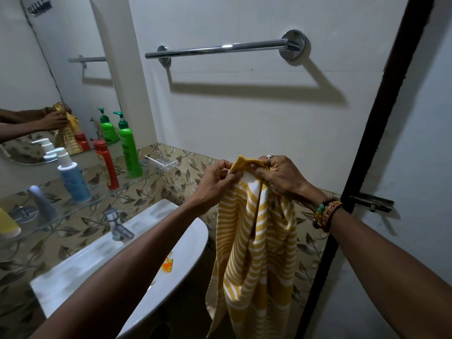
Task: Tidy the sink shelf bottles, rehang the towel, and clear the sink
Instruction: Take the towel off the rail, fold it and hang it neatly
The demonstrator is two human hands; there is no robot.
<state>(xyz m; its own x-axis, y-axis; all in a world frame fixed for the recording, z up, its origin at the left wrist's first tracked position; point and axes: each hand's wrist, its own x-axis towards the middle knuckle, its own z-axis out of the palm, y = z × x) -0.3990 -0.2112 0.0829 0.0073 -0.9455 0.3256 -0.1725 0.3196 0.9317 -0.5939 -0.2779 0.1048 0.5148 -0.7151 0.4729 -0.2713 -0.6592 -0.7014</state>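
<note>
Yellow striped towel (254, 241) pinched at its top edge by left hand (215, 179) and right hand (278, 174), hung below the bare towel bar (220, 48), beside the sink (137, 241), bottles (127, 145) stood on the glass shelf (102, 199)

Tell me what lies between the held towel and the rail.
Head view: only bare wall, with the shadow of the towel rail, above the towel.

One towel (254, 241): yellow with white stripes, hanging in loose folds, top edge gripped by the left hand (217, 177) and right hand (278, 172), well below the chrome towel bar (220, 48).
On the glass shelf (73, 211): green pump bottle (129, 148), red bottle (106, 165) and blue-and-white pump bottle (73, 179), all upright in a row.
One white sink (97, 253), with an orange wrapper (167, 264) lying in the basin.
</note>
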